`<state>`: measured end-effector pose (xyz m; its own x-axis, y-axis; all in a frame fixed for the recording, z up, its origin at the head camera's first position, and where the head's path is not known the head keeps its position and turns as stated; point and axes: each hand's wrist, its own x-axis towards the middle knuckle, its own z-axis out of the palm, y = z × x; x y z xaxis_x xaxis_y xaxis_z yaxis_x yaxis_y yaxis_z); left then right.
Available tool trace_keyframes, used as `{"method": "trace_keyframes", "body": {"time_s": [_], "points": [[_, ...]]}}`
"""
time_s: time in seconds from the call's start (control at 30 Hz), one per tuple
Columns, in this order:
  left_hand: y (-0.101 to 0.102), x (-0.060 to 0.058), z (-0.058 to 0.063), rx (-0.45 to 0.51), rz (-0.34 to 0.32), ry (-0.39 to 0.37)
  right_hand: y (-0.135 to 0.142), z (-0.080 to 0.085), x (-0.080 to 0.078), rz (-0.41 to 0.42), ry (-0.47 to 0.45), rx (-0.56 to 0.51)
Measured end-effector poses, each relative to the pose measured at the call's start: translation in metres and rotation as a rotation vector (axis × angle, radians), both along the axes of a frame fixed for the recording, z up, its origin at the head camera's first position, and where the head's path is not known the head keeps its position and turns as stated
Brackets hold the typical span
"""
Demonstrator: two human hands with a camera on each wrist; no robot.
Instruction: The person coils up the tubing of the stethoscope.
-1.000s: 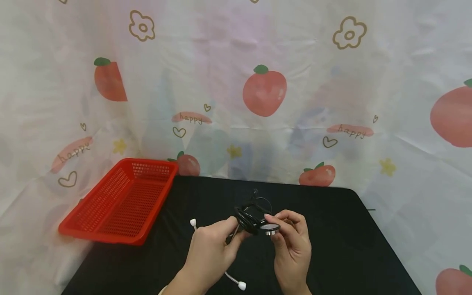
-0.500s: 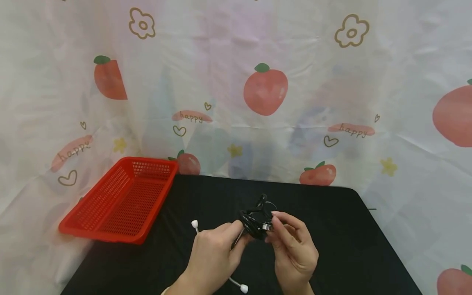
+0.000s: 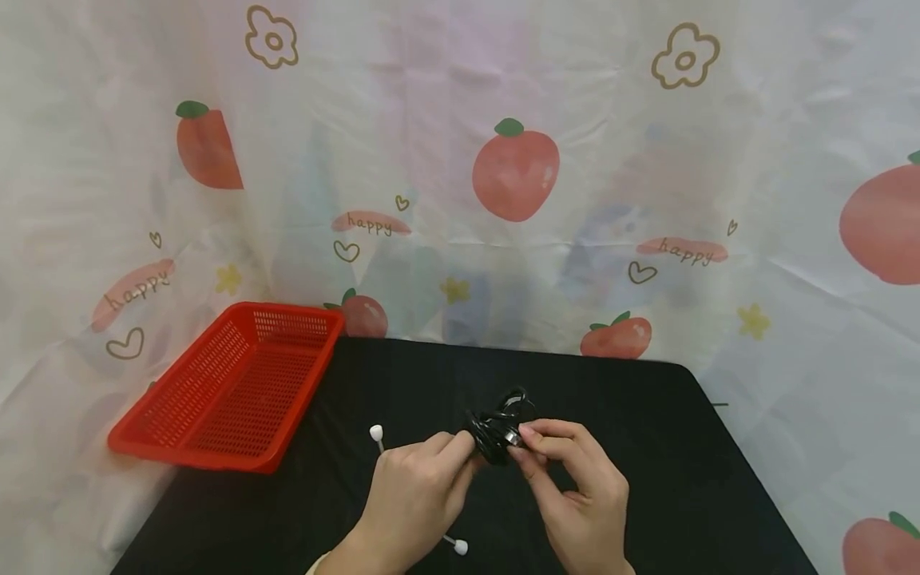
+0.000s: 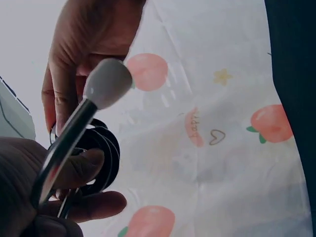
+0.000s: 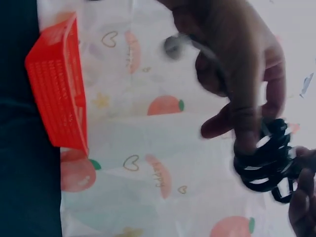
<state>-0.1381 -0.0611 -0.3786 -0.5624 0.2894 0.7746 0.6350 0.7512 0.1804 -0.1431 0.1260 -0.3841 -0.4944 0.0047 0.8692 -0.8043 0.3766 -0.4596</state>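
Observation:
A stethoscope with black tubing (image 3: 489,437) wound into a coil is held up over the table's middle. My left hand (image 3: 417,495) grips the coil and the metal ear tubes; in the left wrist view its thumb lies across the black loops (image 4: 109,150). White ear tips (image 3: 461,547) stick out on either side of that hand. Between thumb and fingertips, my right hand (image 3: 578,487) pinches the silvery chest piece (image 3: 513,438) against the coil's right side. A black loop rises behind the coil. In the right wrist view the coil (image 5: 261,163) is blurred.
A red perforated plastic basket (image 3: 302,399) stands at the table's left. The table (image 3: 668,463) has a black cover. Behind and beside it hangs a pale curtain (image 3: 424,104) printed with fruit, hearts and flowers.
The chest piece has been turned from lying flat facing up to edge-on and brought against the coil. My right hand has shifted slightly down and right; the left grip stays.

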Motion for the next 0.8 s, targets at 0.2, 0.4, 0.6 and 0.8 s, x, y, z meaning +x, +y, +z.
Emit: {"method": "trace_keyframes", "body": {"time_s": [0.2,0.4,0.6,0.8], "points": [[0.002,-0.001,-0.004,-0.008,-0.03,0.012,0.003,0.005,0.003,0.055,-0.102,-0.028],[0.003,-0.003,-0.007,-0.036,-0.044,0.037,0.009,0.017,0.006,-0.013,-0.531,-0.07],[0.003,-0.004,-0.01,-0.024,-0.048,0.037,0.004,0.015,0.004,-0.155,-0.452,-0.002],[0.006,-0.004,-0.011,0.007,-0.041,0.035,-0.004,-0.005,-0.001,-0.23,0.028,0.025]]}}
